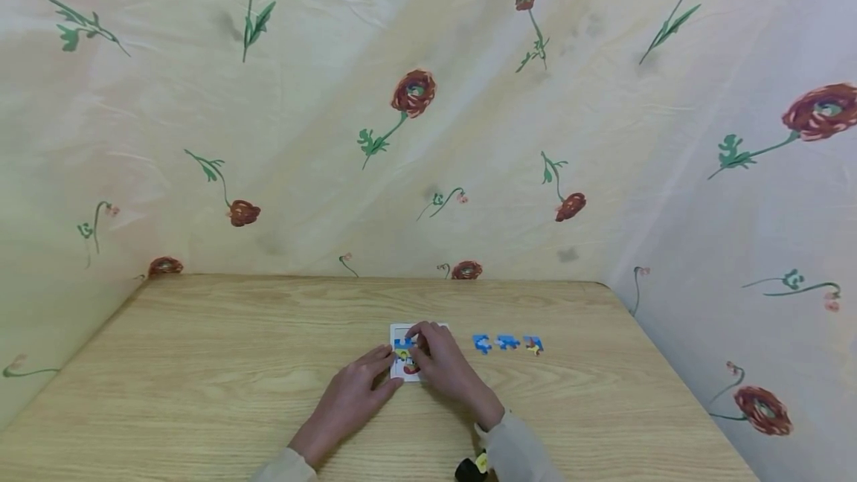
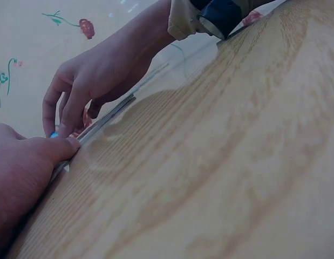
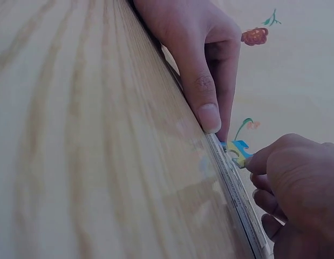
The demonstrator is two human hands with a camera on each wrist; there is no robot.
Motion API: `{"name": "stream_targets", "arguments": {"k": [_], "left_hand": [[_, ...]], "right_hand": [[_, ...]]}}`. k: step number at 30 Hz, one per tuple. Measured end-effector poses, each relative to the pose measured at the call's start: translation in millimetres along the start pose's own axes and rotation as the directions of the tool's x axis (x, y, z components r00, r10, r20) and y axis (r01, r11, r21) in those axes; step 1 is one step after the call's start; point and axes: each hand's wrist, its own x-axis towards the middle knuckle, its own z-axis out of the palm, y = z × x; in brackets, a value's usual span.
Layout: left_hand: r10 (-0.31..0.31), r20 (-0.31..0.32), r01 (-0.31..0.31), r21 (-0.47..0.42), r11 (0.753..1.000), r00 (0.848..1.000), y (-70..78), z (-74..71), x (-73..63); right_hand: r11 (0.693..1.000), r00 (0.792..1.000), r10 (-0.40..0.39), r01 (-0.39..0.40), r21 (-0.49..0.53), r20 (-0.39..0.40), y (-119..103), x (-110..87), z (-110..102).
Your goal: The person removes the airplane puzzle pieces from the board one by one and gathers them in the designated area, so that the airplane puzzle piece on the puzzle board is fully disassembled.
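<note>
A small white-bordered puzzle board [image 1: 396,373] lies flat on the table, with blue, yellow and red picture parts showing inside its frame. My left hand [image 1: 355,391] rests at the board's near left corner, thumb along the near edge and fingers at the left edge. Over the board, my right hand [image 1: 442,359] pinches a blue and yellow puzzle piece [image 3: 240,148], which stands tilted above the board's surface in the right wrist view. The right hand covers much of the board's right side in the head view.
To the right of the board, three loose blue puzzle pieces [image 1: 506,342] lie in a row on the wooden table [image 1: 234,363]. A black device [image 1: 471,469] sits at the right sleeve. Flower-printed cloth [image 1: 301,132] hangs behind the table and along its sides.
</note>
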Motion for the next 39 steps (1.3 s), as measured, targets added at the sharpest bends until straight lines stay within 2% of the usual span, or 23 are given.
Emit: {"name": "stream_targets", "arguments": {"k": [11,19,27,34,39], "left_hand": [[-0.018,0.020,0.018,-0.008,1.000,1.000,0.0,0.9,1.1],[-0.006,0.001,0.006,0.000,1.000,1.000,-1.1,2.2,0.4],[-0.035,0.015,0.035,-0.012,0.999,0.999,-0.4,1.9,-0.1],[-0.038,0.011,0.038,-0.018,0.999,0.999,-0.1,2.9,0.3],[-0.043,0.002,0.043,-0.013,0.999,0.999,-0.3,3.6,0.2]], "right_hand": [[0.997,1.000,-0.011,0.009,0.083,0.022,1.5,-1.2,-4.2],[0.991,1.000,0.028,-0.026,0.133,-0.014,2.5,-6.2,-11.5],[0.989,0.999,0.002,0.004,0.146,-0.044,8.9,-15.4,-19.7],[0.982,0.998,0.039,-0.029,0.185,-0.051,15.0,-23.5,-28.0],[0.983,0.996,0.070,-0.060,0.174,-0.051,20.3,-29.0,-32.8]]}}
